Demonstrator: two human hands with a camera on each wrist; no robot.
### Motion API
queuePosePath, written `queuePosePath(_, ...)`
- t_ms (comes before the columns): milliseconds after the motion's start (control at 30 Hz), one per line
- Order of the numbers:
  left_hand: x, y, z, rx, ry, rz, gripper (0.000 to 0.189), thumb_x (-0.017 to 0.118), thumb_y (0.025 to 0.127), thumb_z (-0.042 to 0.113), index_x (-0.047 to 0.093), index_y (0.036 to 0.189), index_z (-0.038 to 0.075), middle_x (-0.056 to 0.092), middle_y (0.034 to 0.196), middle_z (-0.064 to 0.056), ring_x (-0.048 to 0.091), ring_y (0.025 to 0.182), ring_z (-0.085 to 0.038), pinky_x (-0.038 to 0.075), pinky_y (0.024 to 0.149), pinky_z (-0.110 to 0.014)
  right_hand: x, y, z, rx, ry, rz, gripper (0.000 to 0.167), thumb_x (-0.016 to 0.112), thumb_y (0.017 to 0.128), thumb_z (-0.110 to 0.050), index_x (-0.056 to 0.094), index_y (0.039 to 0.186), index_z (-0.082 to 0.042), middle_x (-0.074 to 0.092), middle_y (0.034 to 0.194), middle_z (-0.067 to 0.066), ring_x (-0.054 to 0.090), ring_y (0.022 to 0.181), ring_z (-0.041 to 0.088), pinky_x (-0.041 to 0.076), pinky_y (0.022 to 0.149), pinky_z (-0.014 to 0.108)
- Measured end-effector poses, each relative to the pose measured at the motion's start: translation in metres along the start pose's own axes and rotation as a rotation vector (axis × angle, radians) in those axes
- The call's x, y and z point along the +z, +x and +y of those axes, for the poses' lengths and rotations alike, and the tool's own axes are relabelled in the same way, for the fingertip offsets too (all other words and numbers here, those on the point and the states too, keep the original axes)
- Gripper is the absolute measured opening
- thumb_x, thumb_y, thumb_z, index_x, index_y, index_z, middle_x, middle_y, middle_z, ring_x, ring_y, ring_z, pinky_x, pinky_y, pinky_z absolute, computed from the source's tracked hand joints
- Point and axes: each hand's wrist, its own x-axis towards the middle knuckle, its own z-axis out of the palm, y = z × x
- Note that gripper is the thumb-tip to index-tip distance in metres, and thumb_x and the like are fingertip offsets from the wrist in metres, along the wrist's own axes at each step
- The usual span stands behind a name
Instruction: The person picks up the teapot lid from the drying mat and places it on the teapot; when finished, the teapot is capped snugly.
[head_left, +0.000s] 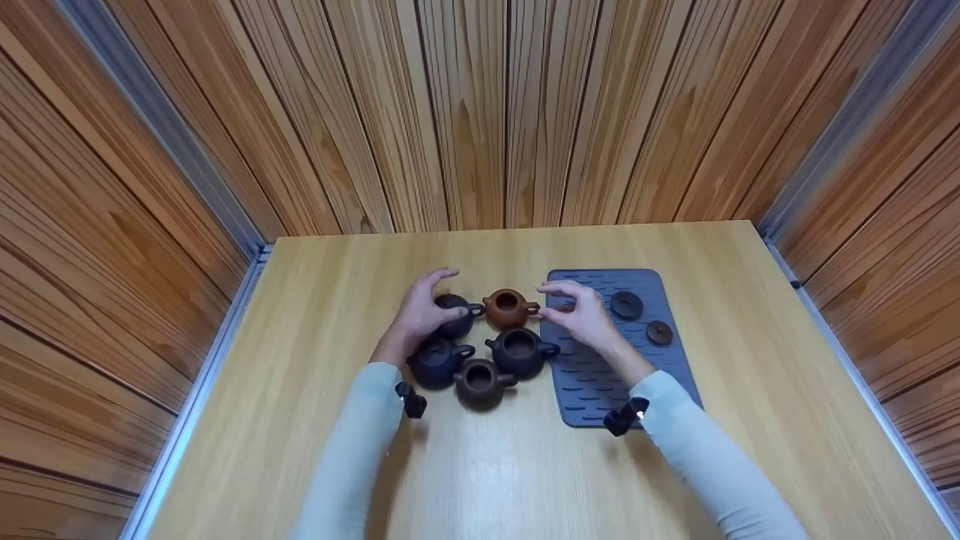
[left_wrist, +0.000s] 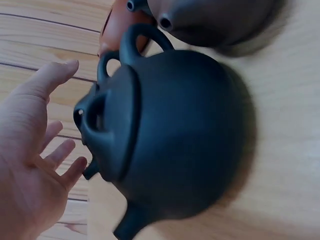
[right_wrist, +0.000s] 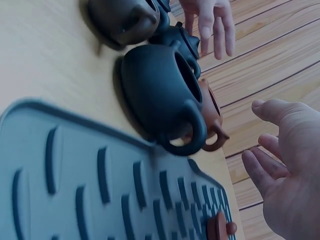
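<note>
Thumb and fingers spread, my left hand (head_left: 420,311) is beside the back-left dark teapot (head_left: 456,327), its thumb overlapping the pot in the head view. In the left wrist view, that hand (left_wrist: 25,155) holds nothing; a dark lidded teapot (left_wrist: 185,130) fills the foreground. My right hand (head_left: 589,319) is near the handle of a small reddish-brown teapot (head_left: 506,311), fingers relaxed and apart. The right wrist view shows a gap between this hand (right_wrist: 295,165) and the pots. A black lidless teapot (head_left: 520,351) and a brown lidless teapot (head_left: 480,384) stand in front.
A grey ridged mat (head_left: 592,390) lies at the right under my right hand. On it are a black lid (head_left: 626,305) and a dark brown lid (head_left: 659,333). A reddish lid (right_wrist: 218,227) shows at the mat's edge. Wood-panelled walls (head_left: 480,112) surround the table.
</note>
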Motion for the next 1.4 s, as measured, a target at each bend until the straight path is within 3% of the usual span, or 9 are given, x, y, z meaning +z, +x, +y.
queuePosePath(133, 0.006, 0.005, 0.006, 0.087, 0.072, -0.023, 0.077, 0.092, 0.094, 0.016, 0.059, 0.163, 0.013, 0.047, 0.178, -0.018, 0.039, 0.170, -0.043, 0.032, 0.140, -0.058, -0.011, -0.007, 0.004, 0.013, -0.040, 0.011, 0.040, 0.084, 0.097, 0.003, 0.076, 0.137, 0.005, 0.072, 0.148, 0.027, 0.069, 0.140, 0.047, 0.064, 0.108, 0.049)
queuePosePath(267, 0.014, 0.011, 0.010, 0.145, 0.154, -0.053, 0.079, 0.092, 0.093, 0.017, 0.058, 0.164, 0.011, 0.049, 0.177, -0.019, 0.042, 0.167, -0.043, 0.035, 0.139, -0.057, -0.021, -0.013, 0.010, 0.038, -0.054, 0.009, 0.040, 0.083, 0.098, 0.001, 0.076, 0.138, 0.003, 0.071, 0.151, 0.026, 0.069, 0.139, 0.049, 0.061, 0.111, 0.058)
queuePosePath(400, 0.020, 0.013, 0.016, 0.143, 0.201, -0.070, 0.077, 0.093, 0.093, 0.018, 0.060, 0.163, 0.015, 0.053, 0.174, -0.017, 0.048, 0.165, -0.040, 0.040, 0.136, -0.055, -0.028, -0.017, 0.016, 0.037, -0.049, 0.016, 0.040, 0.082, 0.098, 0.003, 0.076, 0.137, 0.004, 0.070, 0.151, 0.028, 0.070, 0.135, 0.053, 0.058, 0.113, 0.065)
queuePosePath(567, 0.027, 0.017, 0.023, 0.146, 0.256, -0.096, 0.071, 0.092, 0.096, 0.022, 0.063, 0.161, 0.021, 0.059, 0.170, -0.013, 0.058, 0.156, -0.037, 0.049, 0.129, -0.055, -0.035, -0.023, 0.022, 0.047, -0.077, 0.041, 0.039, 0.082, 0.099, 0.003, 0.075, 0.138, 0.005, 0.071, 0.150, 0.029, 0.073, 0.128, 0.055, 0.060, 0.111, 0.063)
queuePosePath(833, 0.039, 0.023, 0.025, 0.131, 0.333, -0.130, 0.069, 0.090, 0.098, 0.027, 0.062, 0.162, 0.026, 0.062, 0.168, -0.006, 0.066, 0.149, -0.034, 0.059, 0.117, -0.054, -0.048, -0.032, 0.029, 0.088, -0.136, 0.060, 0.040, 0.083, 0.100, -0.002, 0.076, 0.140, 0.001, 0.070, 0.154, 0.025, 0.066, 0.145, 0.046, 0.054, 0.121, 0.062)
queuePosePath(1067, 0.046, 0.025, 0.023, 0.128, 0.435, -0.185, 0.071, 0.088, 0.100, 0.032, 0.060, 0.164, 0.027, 0.064, 0.167, -0.006, 0.066, 0.149, -0.034, 0.050, 0.126, -0.057, -0.052, -0.039, 0.037, 0.114, -0.143, 0.068, 0.040, 0.081, 0.103, -0.005, 0.074, 0.142, 0.001, 0.068, 0.157, 0.025, 0.057, 0.154, 0.048, 0.043, 0.130, 0.066)
queuePosePath(1200, 0.046, 0.028, 0.022, 0.107, 0.483, -0.203, 0.070, 0.088, 0.100, 0.033, 0.060, 0.164, 0.027, 0.068, 0.162, -0.007, 0.065, 0.150, -0.035, 0.040, 0.130, -0.063, -0.052, -0.041, 0.040, 0.115, -0.106, 0.067, 0.040, 0.080, 0.104, -0.006, 0.073, 0.143, 0.001, 0.067, 0.159, 0.025, 0.056, 0.156, 0.048, 0.044, 0.130, 0.066)
queuePosePath(1400, 0.047, 0.030, 0.023, 0.064, 0.481, -0.210, 0.067, 0.086, 0.102, 0.031, 0.061, 0.164, 0.029, 0.068, 0.163, -0.006, 0.062, 0.153, -0.034, 0.036, 0.133, -0.059, -0.050, -0.043, 0.045, 0.139, -0.076, 0.073, 0.041, 0.078, 0.104, -0.003, 0.072, 0.145, 0.001, 0.064, 0.163, 0.024, 0.057, 0.156, 0.045, 0.051, 0.124, 0.061)
